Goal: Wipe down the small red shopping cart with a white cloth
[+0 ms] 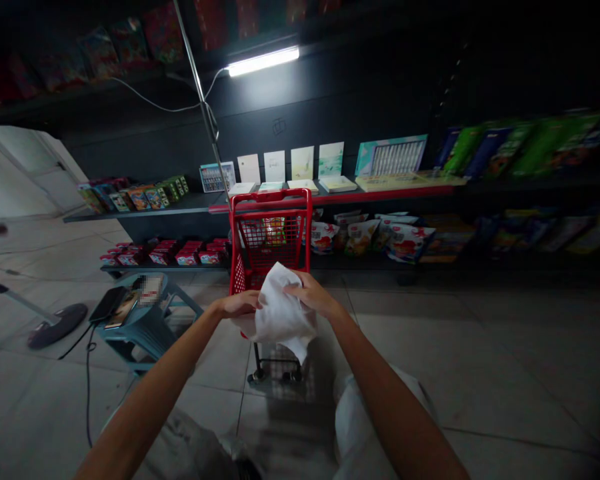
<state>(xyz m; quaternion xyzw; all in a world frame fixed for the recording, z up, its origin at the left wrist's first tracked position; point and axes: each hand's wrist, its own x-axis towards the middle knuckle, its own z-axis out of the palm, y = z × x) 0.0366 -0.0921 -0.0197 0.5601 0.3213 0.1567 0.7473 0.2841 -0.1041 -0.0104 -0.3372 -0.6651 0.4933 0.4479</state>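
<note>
A crumpled white bag or cloth [280, 313] hangs between both my hands, just in front of a small red shopping cart [271, 230]. My left hand [239, 304] grips its left edge with the fingers curled. My right hand [313, 294] pinches the top right of it from above. The cart stands on the tiled floor, with a few packets visible through its mesh. The lower part of the white material drapes over the cart's near end and hides it.
Dark shelves [330, 197] behind the cart carry cards, boxes and snack packets. A blue plastic stool [147, 320] with phones on it stands to the left. A lamp stand base [55, 327] and a cable lie on the floor.
</note>
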